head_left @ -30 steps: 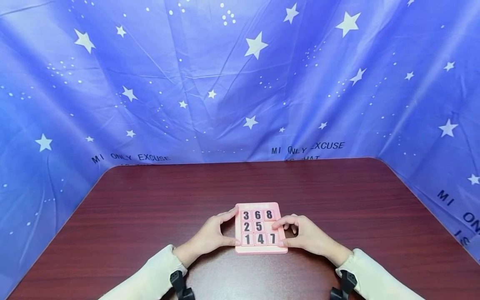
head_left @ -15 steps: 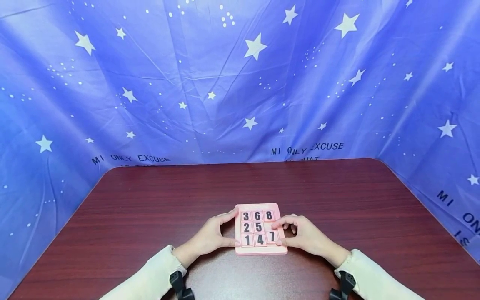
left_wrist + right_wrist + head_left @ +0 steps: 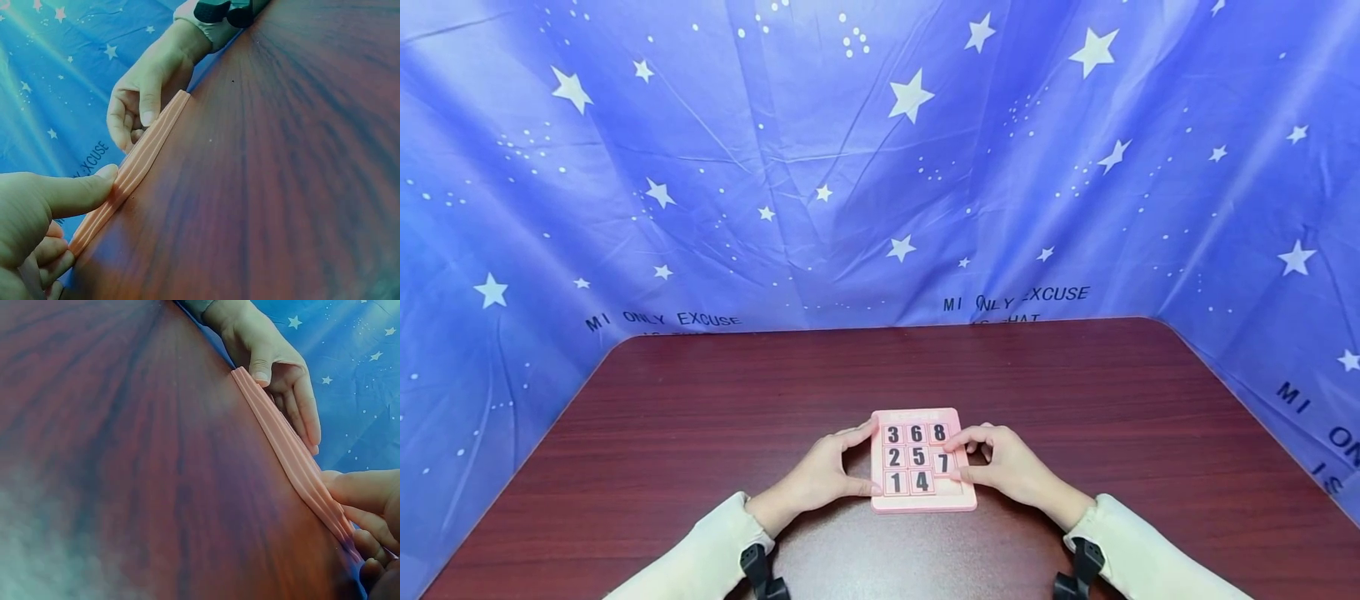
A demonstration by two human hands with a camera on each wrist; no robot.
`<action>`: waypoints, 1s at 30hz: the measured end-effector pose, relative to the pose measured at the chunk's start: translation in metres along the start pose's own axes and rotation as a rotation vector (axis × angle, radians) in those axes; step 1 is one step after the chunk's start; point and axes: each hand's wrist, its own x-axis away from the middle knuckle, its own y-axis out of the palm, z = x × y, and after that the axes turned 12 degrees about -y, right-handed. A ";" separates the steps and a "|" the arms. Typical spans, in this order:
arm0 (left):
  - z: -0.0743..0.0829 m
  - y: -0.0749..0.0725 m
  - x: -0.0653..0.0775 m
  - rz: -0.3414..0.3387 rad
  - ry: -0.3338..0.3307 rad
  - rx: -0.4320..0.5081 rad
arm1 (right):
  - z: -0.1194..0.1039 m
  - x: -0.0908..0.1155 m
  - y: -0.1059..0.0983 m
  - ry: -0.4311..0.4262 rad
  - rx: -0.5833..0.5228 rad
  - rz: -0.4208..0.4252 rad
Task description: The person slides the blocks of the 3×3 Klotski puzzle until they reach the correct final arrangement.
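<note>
A pink sliding number puzzle lies on the table in the head view. Its rows read 3 6 8, then 2 5 with the 7 tile sitting slightly low, then 1 4 and a gap at the bottom right. My left hand grips the puzzle's left edge, thumb near the lower corner and index finger near the upper one. With thumb and index finger, my right hand pinches the 7 tile from its right side; its other fingers are curled. Both wrist views show the puzzle's ridged side edge-on, its numbers hidden.
The dark red wooden table extends around the puzzle on all sides. A blue star-printed curtain hangs along its back and both sides. Black wrist cameras sit below the cream sleeves.
The 7 tile has slid up from the bottom right corner into the middle row's right space, leaving a gap below it. My right thumb has moved up with it; my left hand stays put.
</note>
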 end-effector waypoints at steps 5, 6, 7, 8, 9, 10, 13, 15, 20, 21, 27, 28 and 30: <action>0.000 0.001 0.000 -0.002 0.001 -0.001 | -0.001 -0.002 -0.001 0.037 0.017 0.004; 0.000 0.001 0.000 -0.002 -0.002 0.001 | 0.000 -0.002 -0.001 0.038 0.014 0.009; 0.000 0.001 -0.001 -0.003 -0.003 0.002 | 0.000 -0.002 -0.001 0.036 0.012 0.014; 0.000 0.001 -0.001 -0.003 -0.004 0.003 | 0.000 -0.002 -0.001 0.032 0.013 0.020; 0.000 0.001 -0.001 -0.003 -0.005 0.005 | 0.001 -0.003 -0.001 0.025 0.010 0.029; 0.000 0.001 -0.001 -0.003 -0.004 0.007 | 0.002 -0.003 -0.001 0.019 0.006 0.038; 0.000 0.001 -0.001 0.000 -0.003 0.007 | 0.003 -0.003 0.000 0.006 0.000 0.059; 0.000 0.001 -0.001 0.003 -0.002 0.002 | 0.004 -0.003 0.001 0.009 0.000 0.064; -0.001 0.001 -0.001 0.007 -0.004 -0.007 | 0.004 -0.003 0.002 0.023 0.007 0.069; -0.001 0.001 -0.001 0.007 -0.005 -0.006 | 0.004 -0.002 0.002 0.022 0.004 0.070; -0.001 0.002 0.000 -0.006 -0.007 0.019 | 0.003 -0.001 0.004 0.019 -0.032 0.071; -0.001 0.002 0.000 -0.006 -0.007 0.020 | 0.002 -0.001 0.004 0.021 -0.036 0.070; -0.002 0.002 0.000 -0.003 -0.007 0.015 | 0.001 -0.001 0.004 0.021 -0.045 0.069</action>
